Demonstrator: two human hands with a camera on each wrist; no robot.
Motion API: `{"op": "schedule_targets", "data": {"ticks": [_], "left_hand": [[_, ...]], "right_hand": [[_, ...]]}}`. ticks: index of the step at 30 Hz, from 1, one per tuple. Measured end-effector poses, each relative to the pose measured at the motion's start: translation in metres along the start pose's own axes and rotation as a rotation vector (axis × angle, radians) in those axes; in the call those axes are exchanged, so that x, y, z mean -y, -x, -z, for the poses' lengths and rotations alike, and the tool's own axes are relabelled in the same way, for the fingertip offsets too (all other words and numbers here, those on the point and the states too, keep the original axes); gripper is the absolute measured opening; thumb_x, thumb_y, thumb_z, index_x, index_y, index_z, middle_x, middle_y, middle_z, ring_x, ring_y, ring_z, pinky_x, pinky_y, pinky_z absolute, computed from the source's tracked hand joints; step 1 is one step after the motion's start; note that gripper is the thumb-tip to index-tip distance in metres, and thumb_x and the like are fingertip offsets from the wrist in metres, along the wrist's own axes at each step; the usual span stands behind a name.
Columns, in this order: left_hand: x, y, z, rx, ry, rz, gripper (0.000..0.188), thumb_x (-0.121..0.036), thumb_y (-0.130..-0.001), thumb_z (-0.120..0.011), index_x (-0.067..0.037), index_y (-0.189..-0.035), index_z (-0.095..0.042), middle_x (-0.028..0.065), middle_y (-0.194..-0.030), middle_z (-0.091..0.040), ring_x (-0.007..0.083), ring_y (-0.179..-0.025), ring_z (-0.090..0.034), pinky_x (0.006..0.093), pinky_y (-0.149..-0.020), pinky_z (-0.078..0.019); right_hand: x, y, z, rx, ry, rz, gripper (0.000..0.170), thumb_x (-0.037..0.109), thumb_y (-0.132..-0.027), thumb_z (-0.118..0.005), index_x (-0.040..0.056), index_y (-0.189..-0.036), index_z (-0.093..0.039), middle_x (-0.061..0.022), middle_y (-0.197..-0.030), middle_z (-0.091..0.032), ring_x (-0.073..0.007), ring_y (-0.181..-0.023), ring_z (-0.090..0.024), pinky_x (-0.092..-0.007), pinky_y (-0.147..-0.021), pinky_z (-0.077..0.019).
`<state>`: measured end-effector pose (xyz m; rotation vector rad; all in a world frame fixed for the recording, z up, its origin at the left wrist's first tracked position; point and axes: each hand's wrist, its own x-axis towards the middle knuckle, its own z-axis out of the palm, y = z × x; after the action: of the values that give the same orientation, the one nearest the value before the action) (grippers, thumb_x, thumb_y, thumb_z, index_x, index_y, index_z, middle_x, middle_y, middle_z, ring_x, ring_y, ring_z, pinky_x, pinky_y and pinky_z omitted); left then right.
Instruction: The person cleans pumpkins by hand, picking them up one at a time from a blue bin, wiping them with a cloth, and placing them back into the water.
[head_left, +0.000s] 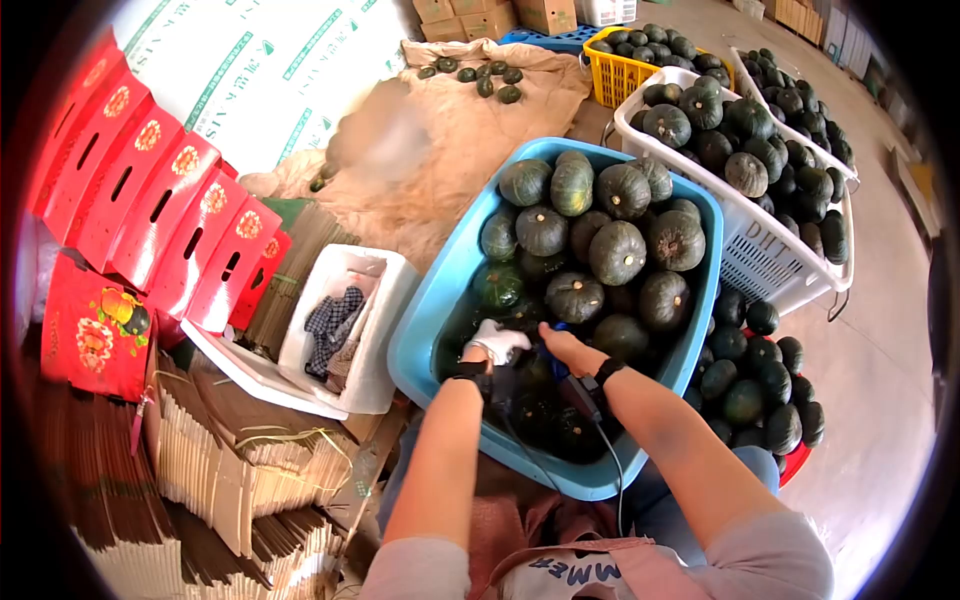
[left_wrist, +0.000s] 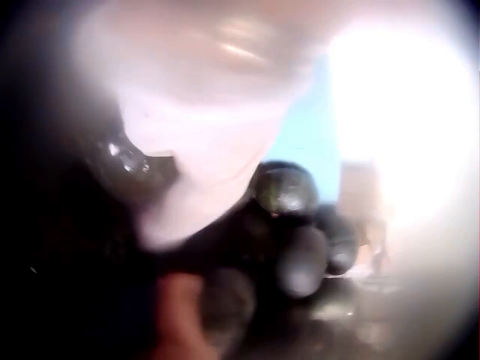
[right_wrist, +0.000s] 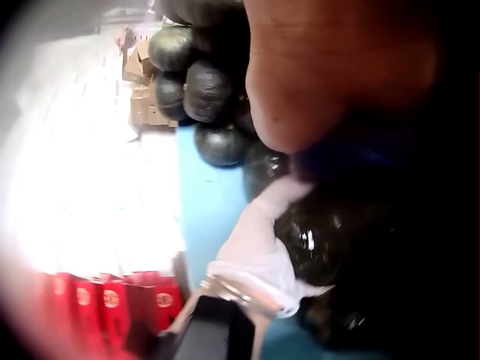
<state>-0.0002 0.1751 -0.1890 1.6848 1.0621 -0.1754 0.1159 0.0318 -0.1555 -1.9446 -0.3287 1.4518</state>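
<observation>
In one blue tub [head_left: 418, 325], more than a dozen squashes [head_left: 617, 252], two hands [head_left: 498, 342] close together, grips unclear.

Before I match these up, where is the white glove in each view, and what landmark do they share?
Head: just below centre, the white glove covers the left hand.
Left wrist: large and blurred, from the upper part down to left of centre.
Right wrist: below centre, its cuff toward the bottom.
Shared landmark: the light-blue tub; its wall shows right of the glove in the left wrist view, left of it in the right wrist view.
</observation>
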Motion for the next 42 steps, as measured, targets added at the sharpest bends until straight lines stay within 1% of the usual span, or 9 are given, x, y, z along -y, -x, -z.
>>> {"op": "schedule_targets", "data": {"ticks": [4,11,13,19,25,31,35,39,42], "left_hand": [[-0.051,0.079,0.005,0.192,1.150,0.271,0.047,-0.044,-0.087,-0.061,-0.021,-0.127,-0.055,0.0062,-0.128,-0.057,0.0317,-0.121,-0.047,0.0667,-0.085,-0.0402],[-0.038,0.106,-0.048,-0.184,1.079,-0.216,0.039,-0.046,-0.094,-0.057,-0.007,-0.094,-0.059,0.0061,-0.091,-0.065,0.0176,-0.081,-0.064,0.0333,-0.076,-0.0534],[-0.010,0.090,-0.058,-0.100,1.173,-0.230,0.040,-0.048,-0.093,-0.056,-0.009,-0.101,-0.059,0.0063,-0.098,-0.064,0.0193,-0.086,-0.063,0.0347,-0.078,-0.0527],[-0.039,0.157,-0.078,-0.226,1.014,-0.248,0.035,-0.036,-0.094,-0.059,-0.005,-0.109,-0.062,0.0053,-0.103,-0.063,0.0163,-0.092,-0.061,0.0310,-0.080,-0.0507],[-0.021,0.095,-0.070,-0.188,1.371,-0.298,0.032,-0.033,-0.092,-0.062,-0.004,-0.106,-0.065,0.0061,-0.098,-0.065,0.0177,-0.090,-0.063,0.0324,-0.081,-0.0519],[-0.038,0.117,-0.097,-0.329,1.153,-0.298,0.021,-0.018,-0.089,-0.063,-0.009,-0.107,-0.062,0.0076,-0.107,-0.059,0.0221,-0.101,-0.059,0.0337,-0.092,-0.0482],[-0.065,0.134,-0.082,0.012,1.513,-0.331,0.028,-0.027,-0.093,-0.049,-0.006,-0.106,-0.063,0.0103,-0.109,-0.066,0.0237,-0.101,-0.063,0.0362,-0.091,-0.0497],[-0.039,0.098,-0.063,-0.596,0.017,-0.719,0.046,-0.027,-0.098,-0.051,0.002,-0.134,-0.049,0.0118,-0.126,-0.058,0.0221,-0.117,-0.053,0.0330,-0.103,-0.0398],[-0.068,0.123,-0.097,-0.477,0.186,-0.412,0.064,-0.036,-0.095,-0.059,0.006,-0.139,-0.039,0.0181,-0.138,-0.045,0.0231,-0.127,-0.042,0.0313,-0.106,-0.0342]], "right_hand": [[-0.024,0.042,-0.012,0.104,-0.080,0.469,0.081,0.058,-0.094,-0.042,-0.0069,-0.141,-0.034,-0.0248,-0.142,-0.043,-0.0334,-0.137,-0.036,-0.0360,-0.112,-0.0266],[-0.038,0.082,-0.057,-0.183,-0.084,0.810,0.087,0.059,-0.094,-0.038,-0.0158,-0.138,-0.031,-0.0344,-0.146,-0.029,-0.0404,-0.141,-0.024,-0.0383,-0.116,-0.0203],[-0.005,0.116,-0.044,-0.275,-0.014,0.585,0.083,0.060,-0.094,-0.039,-0.0151,-0.129,-0.044,-0.0347,-0.127,-0.052,-0.0417,-0.125,-0.048,-0.0399,-0.106,-0.0360],[-0.022,0.020,-0.033,0.068,-0.497,0.229,0.082,0.061,-0.093,-0.032,-0.0113,-0.129,-0.048,-0.0360,-0.116,-0.057,-0.0419,-0.121,-0.052,-0.0502,-0.103,-0.0377],[-0.047,0.102,-0.029,-0.066,-0.080,0.608,0.082,0.062,-0.093,-0.038,-0.0117,-0.128,-0.047,-0.0345,-0.121,-0.055,-0.0446,-0.122,-0.049,-0.0444,-0.104,-0.0372],[-0.038,0.060,-0.004,-0.114,-0.336,0.344,0.081,0.063,-0.092,-0.042,-0.0080,-0.131,-0.048,-0.0270,-0.128,-0.056,-0.0357,-0.121,-0.054,-0.0390,-0.105,-0.0382],[-0.026,0.054,0.021,0.568,-1.185,0.069,0.060,0.059,-0.087,-0.056,0.0051,-0.112,-0.064,-0.0108,-0.107,-0.069,-0.0253,-0.097,-0.065,-0.0423,-0.093,-0.0480],[-0.027,0.058,0.040,0.518,-1.393,0.098,0.049,0.053,-0.088,-0.059,0.0077,-0.106,-0.067,-0.0116,-0.107,-0.069,-0.0269,-0.092,-0.066,-0.0434,-0.091,-0.0498],[-0.023,0.059,0.029,0.444,-1.199,0.150,0.044,0.046,-0.090,-0.061,0.0065,-0.109,-0.065,-0.0118,-0.102,-0.069,-0.0266,-0.085,-0.067,-0.0426,-0.084,-0.0519]]}}
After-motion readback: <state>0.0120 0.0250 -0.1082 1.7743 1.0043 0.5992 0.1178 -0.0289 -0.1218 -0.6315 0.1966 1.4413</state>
